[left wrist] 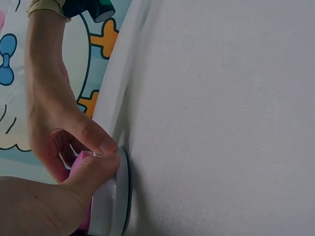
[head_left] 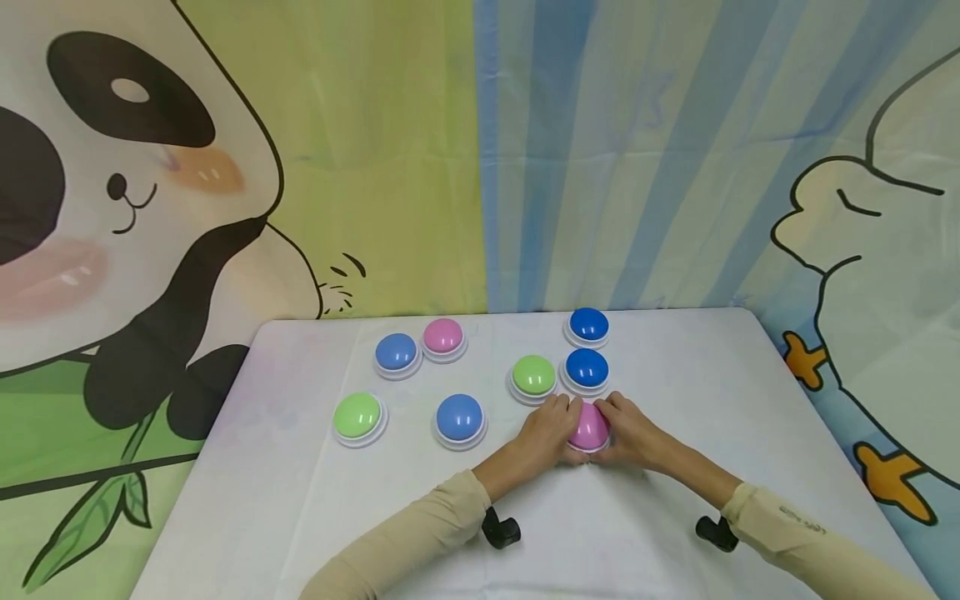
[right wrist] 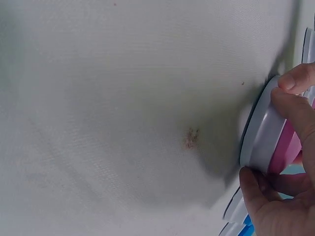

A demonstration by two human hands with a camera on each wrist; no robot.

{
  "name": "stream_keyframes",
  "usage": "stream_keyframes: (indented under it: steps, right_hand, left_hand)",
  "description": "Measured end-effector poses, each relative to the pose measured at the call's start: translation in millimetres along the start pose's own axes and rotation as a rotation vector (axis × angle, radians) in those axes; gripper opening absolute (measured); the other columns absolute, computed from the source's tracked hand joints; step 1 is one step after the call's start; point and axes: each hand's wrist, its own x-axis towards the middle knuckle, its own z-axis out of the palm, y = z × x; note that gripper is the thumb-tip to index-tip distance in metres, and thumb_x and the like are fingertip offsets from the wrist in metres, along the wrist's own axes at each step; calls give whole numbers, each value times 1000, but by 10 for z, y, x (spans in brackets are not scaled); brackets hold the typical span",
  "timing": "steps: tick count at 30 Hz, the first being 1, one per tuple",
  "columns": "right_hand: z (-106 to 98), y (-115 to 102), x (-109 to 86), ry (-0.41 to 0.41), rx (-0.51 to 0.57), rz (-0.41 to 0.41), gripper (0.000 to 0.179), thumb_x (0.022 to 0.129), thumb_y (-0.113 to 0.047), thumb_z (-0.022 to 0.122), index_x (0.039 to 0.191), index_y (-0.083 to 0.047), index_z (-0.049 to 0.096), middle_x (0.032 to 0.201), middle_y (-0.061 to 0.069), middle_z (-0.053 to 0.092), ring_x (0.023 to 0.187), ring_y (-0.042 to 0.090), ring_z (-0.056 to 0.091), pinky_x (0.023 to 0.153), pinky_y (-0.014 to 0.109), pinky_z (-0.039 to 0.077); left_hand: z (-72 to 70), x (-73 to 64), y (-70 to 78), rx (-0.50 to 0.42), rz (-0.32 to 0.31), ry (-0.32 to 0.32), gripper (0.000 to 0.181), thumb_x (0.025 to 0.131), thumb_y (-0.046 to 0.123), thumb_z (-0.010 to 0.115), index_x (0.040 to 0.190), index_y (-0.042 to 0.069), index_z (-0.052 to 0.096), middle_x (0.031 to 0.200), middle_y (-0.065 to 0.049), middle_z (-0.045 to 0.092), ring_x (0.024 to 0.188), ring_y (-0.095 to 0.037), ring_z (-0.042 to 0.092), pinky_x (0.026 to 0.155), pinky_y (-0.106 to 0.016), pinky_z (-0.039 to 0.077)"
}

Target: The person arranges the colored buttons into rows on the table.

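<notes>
A pink dome button point(head_left: 589, 427) on a round white base sits on the white table between both hands. My left hand point(head_left: 546, 432) grips its left side, and my right hand point(head_left: 636, 433) holds it from the right. The two thumbs meet at the near rim of the base point(right wrist: 263, 132), as the right wrist view shows. Fingers curl round the far side and partly cover the dome. Just behind it stand a dark blue button point(head_left: 587, 367) and a green button point(head_left: 533, 375). In the left wrist view, the pink dome point(left wrist: 81, 162) is mostly hidden by the hands.
Another dark blue button point(head_left: 588, 324) stands near the table's back edge. To the left are a second pink button point(head_left: 443, 336), two lighter blue buttons point(head_left: 395, 352) and a green one point(head_left: 357, 415). A cartoon-printed curtain point(head_left: 405, 167) hangs behind the white table point(head_left: 300, 500).
</notes>
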Motion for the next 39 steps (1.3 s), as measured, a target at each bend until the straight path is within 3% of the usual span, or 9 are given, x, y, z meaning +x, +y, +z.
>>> stream_keyframes:
  steps: [9, 15, 18, 23, 28, 34, 39]
  right_hand:
    - [53, 4, -94, 43, 10, 34, 79, 64, -25, 90, 125, 10, 55, 100, 10, 55, 92, 19, 53, 79, 34, 56]
    - [90, -28, -123, 83, -14, 27, 80, 64, -21, 90, 127, 13, 52, 101, 13, 56, 92, 20, 54, 80, 36, 57]
    - [75, -49, -136, 84, -36, 35, 83, 65, -22, 90, 129, 14, 50, 104, 15, 57, 94, 22, 55, 82, 39, 57]
    - [-16, -118, -224, 94, -121, 38, 93, 62, -31, 91, 134, 10, 48, 113, 19, 58, 101, 28, 58, 83, 41, 58]
    - [-170, -196, -297, 153, -176, 14, 92, 66, -36, 88, 139, 3, 46, 122, 18, 58, 111, 31, 57, 79, 42, 60]
    - [-330, -294, -198, 129, -169, 5, 89, 73, -38, 84, 142, 1, 44, 128, 18, 55, 118, 33, 54, 84, 42, 59]
    - [-363, -425, 241, 2, -146, 10, 84, 75, -32, 83, 141, 2, 44, 133, 20, 52, 122, 35, 52, 88, 45, 57]
  left_hand:
    - [25, -37, 86, 41, -19, -5, 86, 69, 68, 73, 125, 6, 54, 96, -2, 62, 84, -10, 53, 65, -13, 51]
    - [73, -95, 124, 130, -45, 46, 100, 69, 74, 68, 134, 0, 50, 99, -3, 66, 85, -10, 55, 63, -12, 50]
    - [87, -120, 118, 95, -64, 38, 101, 71, 71, 69, 137, -2, 47, 105, -4, 67, 89, -11, 56, 67, -13, 51]
    - [17, -230, 73, -61, -104, -18, 96, 78, 63, 69, 141, -4, 41, 121, -10, 63, 104, -15, 60, 78, -19, 57]
    - [-255, -355, -125, -192, -129, 20, 84, 85, 52, 68, 142, -3, 40, 133, -13, 60, 117, -20, 61, 88, -26, 57]
    - [-449, -316, -466, -259, -158, 63, 74, 89, 43, 66, 140, -3, 42, 130, -14, 60, 111, -22, 61, 92, -29, 56]
    - [-452, -94, -786, -347, -226, -86, 80, 84, 39, 74, 143, -2, 38, 133, -16, 54, 115, -27, 56, 95, -36, 54]
